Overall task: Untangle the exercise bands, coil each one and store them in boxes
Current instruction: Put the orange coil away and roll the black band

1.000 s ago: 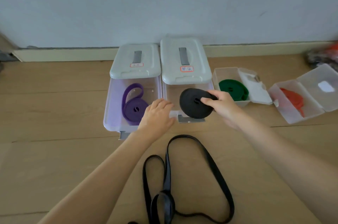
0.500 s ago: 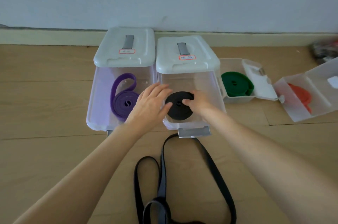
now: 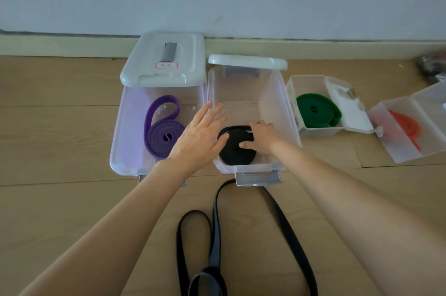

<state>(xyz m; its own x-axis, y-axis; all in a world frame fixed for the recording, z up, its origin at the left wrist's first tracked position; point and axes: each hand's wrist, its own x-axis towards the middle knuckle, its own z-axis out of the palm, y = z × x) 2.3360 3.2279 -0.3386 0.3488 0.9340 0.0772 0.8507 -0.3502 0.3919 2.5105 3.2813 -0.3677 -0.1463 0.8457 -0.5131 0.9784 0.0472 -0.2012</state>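
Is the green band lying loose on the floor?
No, the green band sits coiled inside a small clear box to the right of the box holding the black coil.

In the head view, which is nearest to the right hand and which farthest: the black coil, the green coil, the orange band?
From the right hand:
1. Black coil, under its fingers, in the middle box.
2. Green coil, in the small box to the right.
3. Orange band, in the far-right box.
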